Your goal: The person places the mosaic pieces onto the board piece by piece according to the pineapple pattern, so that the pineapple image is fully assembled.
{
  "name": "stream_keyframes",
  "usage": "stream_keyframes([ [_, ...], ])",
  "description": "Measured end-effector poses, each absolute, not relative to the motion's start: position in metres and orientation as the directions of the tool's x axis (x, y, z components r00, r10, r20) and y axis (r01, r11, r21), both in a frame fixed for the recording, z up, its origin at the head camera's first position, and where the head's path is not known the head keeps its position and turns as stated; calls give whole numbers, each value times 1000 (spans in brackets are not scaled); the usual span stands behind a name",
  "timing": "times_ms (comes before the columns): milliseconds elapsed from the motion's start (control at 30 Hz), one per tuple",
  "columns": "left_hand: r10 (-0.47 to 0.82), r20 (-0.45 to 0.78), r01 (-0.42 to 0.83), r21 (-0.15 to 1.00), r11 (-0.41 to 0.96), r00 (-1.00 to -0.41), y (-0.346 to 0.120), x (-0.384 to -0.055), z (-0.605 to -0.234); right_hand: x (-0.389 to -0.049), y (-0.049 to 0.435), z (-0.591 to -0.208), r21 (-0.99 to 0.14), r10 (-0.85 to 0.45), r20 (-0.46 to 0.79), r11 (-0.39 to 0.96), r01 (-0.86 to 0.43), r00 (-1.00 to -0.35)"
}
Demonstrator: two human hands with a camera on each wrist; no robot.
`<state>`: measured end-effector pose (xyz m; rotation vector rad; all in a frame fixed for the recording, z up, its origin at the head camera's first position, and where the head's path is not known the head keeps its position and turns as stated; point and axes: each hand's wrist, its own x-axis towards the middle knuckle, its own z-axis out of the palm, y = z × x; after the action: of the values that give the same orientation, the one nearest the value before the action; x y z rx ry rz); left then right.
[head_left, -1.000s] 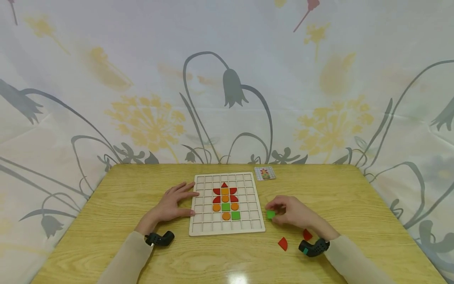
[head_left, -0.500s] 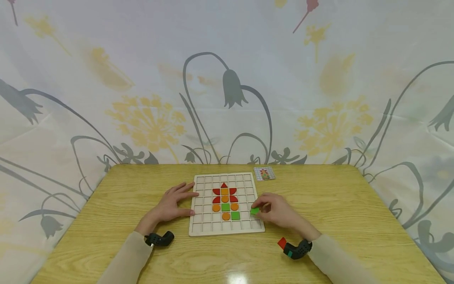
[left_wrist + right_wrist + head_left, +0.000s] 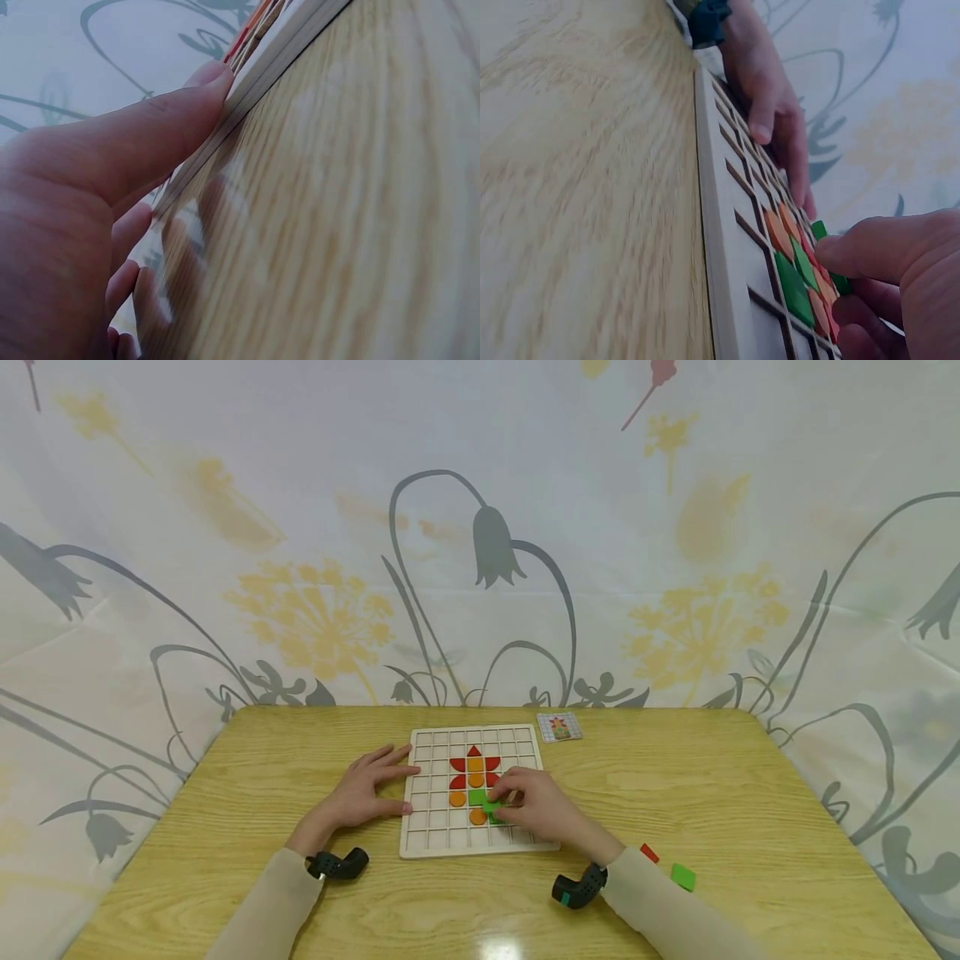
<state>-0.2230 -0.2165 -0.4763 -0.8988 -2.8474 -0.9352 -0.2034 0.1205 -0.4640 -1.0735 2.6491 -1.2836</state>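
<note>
A white grid board (image 3: 525, 739) lies on the table with red, orange and green flat pieces set in its middle cells. My left hand (image 3: 367, 789) rests at the board's left side, fingers spread and thumb (image 3: 187, 112) touching its edge. Over the lower middle of the board, my right hand (image 3: 536, 802) pinches a green square tile (image 3: 491, 807) between thumb and fingers. In the right wrist view this green tile (image 3: 820, 229) is tilted above the placed pieces. Another green square (image 3: 793, 289) sits in a cell beneath, partly covered by the hand in the head view.
A small pattern card (image 3: 559, 727) lies beyond the board's far right corner. A red piece (image 3: 649, 853) and a loose green square (image 3: 683, 877) lie beside the right sleeve (image 3: 667, 902). A patterned cloth (image 3: 480, 610) hangs behind the wooden table (image 3: 420, 910).
My right hand has moved left with the green square tile, from the table over to the board's middle. The loose green square has come into view behind the forearm. The left hand stays put.
</note>
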Motion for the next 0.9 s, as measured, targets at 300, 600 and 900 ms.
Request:
stream_keyframes([
  [300,511,162,509,542,669,-844,-216,-224,-478,-199,93,-468,-703,-600,279,405,-585,-750],
  [600,509,150,500,548,671,-848,-216,-225,-477,-196,77,-470,-705,-599,270,410,-578,-754],
  [900,505,141,494,541,681,-851,-217,-225,-478,-197,78,-476,-732,-586,258,400,-551,-768],
])
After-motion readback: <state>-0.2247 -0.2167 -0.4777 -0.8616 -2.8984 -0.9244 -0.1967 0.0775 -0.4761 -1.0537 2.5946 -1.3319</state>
